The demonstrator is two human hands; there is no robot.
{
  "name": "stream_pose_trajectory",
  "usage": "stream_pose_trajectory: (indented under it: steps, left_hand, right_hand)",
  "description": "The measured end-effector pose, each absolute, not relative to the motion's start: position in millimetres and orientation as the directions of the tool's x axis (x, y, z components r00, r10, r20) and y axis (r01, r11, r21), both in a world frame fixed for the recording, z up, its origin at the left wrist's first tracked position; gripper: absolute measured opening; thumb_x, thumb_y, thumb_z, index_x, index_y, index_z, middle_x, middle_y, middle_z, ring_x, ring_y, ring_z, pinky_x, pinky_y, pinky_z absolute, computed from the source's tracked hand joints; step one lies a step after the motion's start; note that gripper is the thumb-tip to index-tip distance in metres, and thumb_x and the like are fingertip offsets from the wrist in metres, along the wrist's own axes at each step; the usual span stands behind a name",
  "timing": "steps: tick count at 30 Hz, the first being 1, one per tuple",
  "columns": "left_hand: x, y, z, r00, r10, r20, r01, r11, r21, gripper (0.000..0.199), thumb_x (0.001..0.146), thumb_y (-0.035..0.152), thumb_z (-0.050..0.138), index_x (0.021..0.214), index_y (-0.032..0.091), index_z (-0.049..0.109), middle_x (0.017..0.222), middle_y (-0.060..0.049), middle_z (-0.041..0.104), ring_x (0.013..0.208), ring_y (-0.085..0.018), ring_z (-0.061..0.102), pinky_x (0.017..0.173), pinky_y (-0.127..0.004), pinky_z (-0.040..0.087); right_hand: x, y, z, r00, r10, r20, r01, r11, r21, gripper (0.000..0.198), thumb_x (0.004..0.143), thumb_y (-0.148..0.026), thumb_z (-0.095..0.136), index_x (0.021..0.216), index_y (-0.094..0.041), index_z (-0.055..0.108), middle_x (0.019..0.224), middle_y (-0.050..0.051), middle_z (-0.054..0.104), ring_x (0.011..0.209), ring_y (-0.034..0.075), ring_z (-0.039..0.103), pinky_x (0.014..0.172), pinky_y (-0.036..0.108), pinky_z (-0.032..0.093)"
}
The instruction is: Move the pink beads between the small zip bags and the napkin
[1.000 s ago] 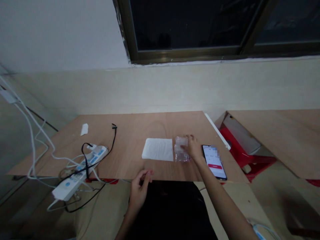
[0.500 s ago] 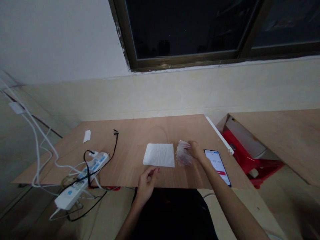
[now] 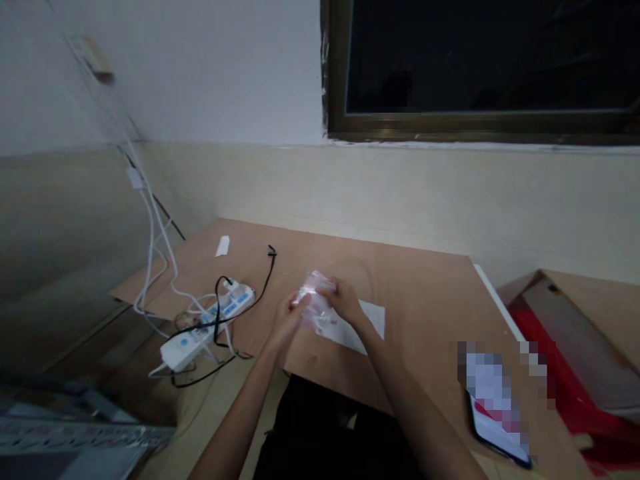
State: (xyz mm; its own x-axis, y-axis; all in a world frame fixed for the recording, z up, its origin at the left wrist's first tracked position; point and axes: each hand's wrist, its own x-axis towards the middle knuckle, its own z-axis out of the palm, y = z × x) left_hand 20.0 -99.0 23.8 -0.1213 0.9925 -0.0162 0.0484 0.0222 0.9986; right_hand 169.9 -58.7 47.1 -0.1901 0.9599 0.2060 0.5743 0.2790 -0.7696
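A bundle of clear plastic zip bags (image 3: 314,285) is held up between my two hands, above the table's front half. My left hand (image 3: 289,313) is closed on its left side, and my right hand (image 3: 343,298) grips its right side with the thumb across the front. Below and behind my right hand lies a white sheet (image 3: 374,317), flat on the wooden table (image 3: 420,287) and partly hidden by the hand and the bags. How many bags there are I cannot tell.
A white power strip (image 3: 205,328) with tangled black and white cables sits over the table's left front edge. A small white scrap (image 3: 223,246) lies at the back left. A phone (image 3: 493,427), partly blurred out, is at the right. Beyond the right edge stands a red stool (image 3: 565,387).
My right hand has brought the plastic bags from the table leftward over the white sheet. My left hand has come up and taken hold too. The view has turned left.
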Motion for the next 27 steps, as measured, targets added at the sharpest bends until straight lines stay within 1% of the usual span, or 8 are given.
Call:
stream_pose_trajectory:
  steps: [2,4,6,8,12,16,19,27]
  left_hand:
    - [-2.5,-93.1,17.9,-0.215,0.976,-0.017,0.138,0.048,0.989,0.055,0.073,0.063,0.06,0.091,0.011,0.067,0.077,-0.008,0.071,0.064,-0.02,0.066,0.057,-0.028,0.051]
    - [-22.2,-85.1,11.1,-0.278,0.961,-0.018,0.252,0.091,0.963,0.049,0.076,0.057,0.059,0.088,0.01,0.067,0.076,-0.009,0.071,0.066,-0.022,0.066,0.058,-0.029,0.051]
    - [-38.0,-76.4,5.5,-0.32,0.948,-0.009,0.382,0.138,0.914,0.039,0.077,0.047,0.061,0.089,0.01,0.067,0.083,-0.012,0.072,0.076,-0.025,0.068,0.066,-0.033,0.052]
    - [-49.0,-68.4,2.8,-0.353,0.936,0.016,0.513,0.179,0.84,0.032,0.076,0.035,0.064,0.097,0.01,0.067,0.099,-0.016,0.072,0.094,-0.029,0.067,0.081,-0.037,0.051]
    - [-53.1,-57.0,6.3,-0.346,0.937,0.057,0.715,0.223,0.662,0.04,0.078,0.031,0.062,0.113,0.011,0.062,0.125,-0.021,0.062,0.124,-0.032,0.053,0.103,-0.04,0.038]
    - [-38.2,-51.1,13.2,-0.283,0.959,0.029,0.832,0.231,0.505,0.053,0.073,0.052,0.067,0.108,0.012,0.064,0.119,-0.023,0.066,0.12,-0.039,0.054,0.104,-0.048,0.034]
    - [-25.4,-50.8,15.8,-0.283,0.959,0.029,0.876,0.246,0.415,0.063,0.067,0.055,0.07,0.107,0.007,0.063,0.117,-0.029,0.064,0.119,-0.045,0.053,0.104,-0.055,0.03]
    - [-18.9,-64.2,15.9,-0.284,0.95,0.132,0.89,0.21,0.404,0.073,0.077,0.046,0.064,0.134,0.007,0.043,0.128,-0.025,0.059,0.121,-0.038,0.054,0.103,-0.048,0.037]
  right_hand:
    - [138.6,-48.0,34.1,-0.183,0.956,0.232,0.534,0.294,-0.792,0.025,0.084,-0.03,0.061,0.104,-0.017,0.066,0.096,0.009,0.074,0.085,0.022,0.069,0.076,0.032,0.054]
    - [118.0,-44.7,22.0,-0.139,0.954,0.264,0.513,0.297,-0.805,0.047,0.081,-0.032,0.063,0.123,-0.011,0.056,0.12,0.018,0.066,0.11,0.028,0.063,0.093,0.041,0.05]
    - [110.9,-49.3,13.2,-0.086,0.95,0.3,0.5,0.302,-0.812,0.064,0.08,-0.034,0.063,0.134,-0.004,0.045,0.137,0.026,0.051,0.13,0.034,0.047,0.105,0.049,0.039]
    - [117.2,-62.2,8.6,-0.043,0.942,0.333,0.486,0.311,-0.817,0.069,0.083,-0.036,0.058,0.138,-0.002,0.037,0.145,0.028,0.041,0.137,0.035,0.037,0.111,0.053,0.032]
    - [154.7,-112.9,7.6,0.053,0.93,0.365,0.465,0.3,-0.833,0.06,0.088,-0.04,0.051,0.139,-0.012,0.037,0.142,0.021,0.046,0.134,0.032,0.041,0.111,0.056,0.033]
    - [189.4,-176.9,7.7,0.159,0.952,0.261,0.429,0.171,-0.887,0.045,0.092,-0.038,0.049,0.133,-0.02,0.045,0.136,0.015,0.054,0.127,0.028,0.051,0.105,0.053,0.042]
    - [203.0,-205.9,6.6,0.185,0.958,0.219,0.428,0.122,-0.895,0.04,0.092,-0.038,0.05,0.128,-0.021,0.051,0.13,0.013,0.059,0.123,0.028,0.054,0.102,0.052,0.045]
    - [226.4,-202.3,10.0,0.288,0.938,0.194,0.432,0.053,-0.9,0.042,0.088,-0.045,0.052,0.12,-0.019,0.059,0.123,0.015,0.064,0.113,0.032,0.061,0.093,0.053,0.051]
